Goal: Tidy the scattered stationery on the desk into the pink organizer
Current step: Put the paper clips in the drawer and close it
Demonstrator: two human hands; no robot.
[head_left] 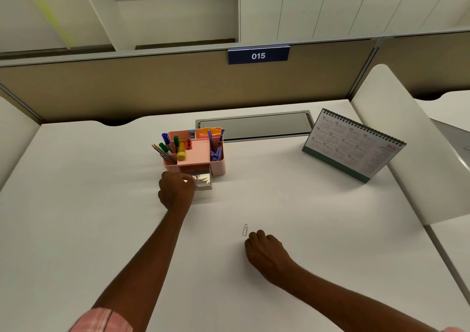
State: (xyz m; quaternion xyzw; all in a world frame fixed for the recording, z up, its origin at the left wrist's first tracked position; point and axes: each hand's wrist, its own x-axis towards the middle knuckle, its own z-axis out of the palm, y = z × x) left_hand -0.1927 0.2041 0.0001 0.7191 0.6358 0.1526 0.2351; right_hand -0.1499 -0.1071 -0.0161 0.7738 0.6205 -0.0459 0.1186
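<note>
The pink organizer (218, 167) stands mid-desk and holds pens, pencils, markers, a yellow glue stick and purple clips. Its small clear drawer (204, 183) is pulled out at the front, with metal paper clips inside. My left hand (175, 190) is at the drawer's left side, fingers curled at its edge; whether it holds a clip I cannot tell. A single metal paper clip (245, 229) lies on the white desk nearer to me. My right hand (265, 251) rests on the desk just right of and below that clip, fingers curled, not touching it.
A desk calendar (352, 144) stands at the right rear. A grey cable hatch (254, 125) is set into the desk behind the organizer. A beige partition with a blue "015" sign (258, 55) closes the back. White side panels flank the desk.
</note>
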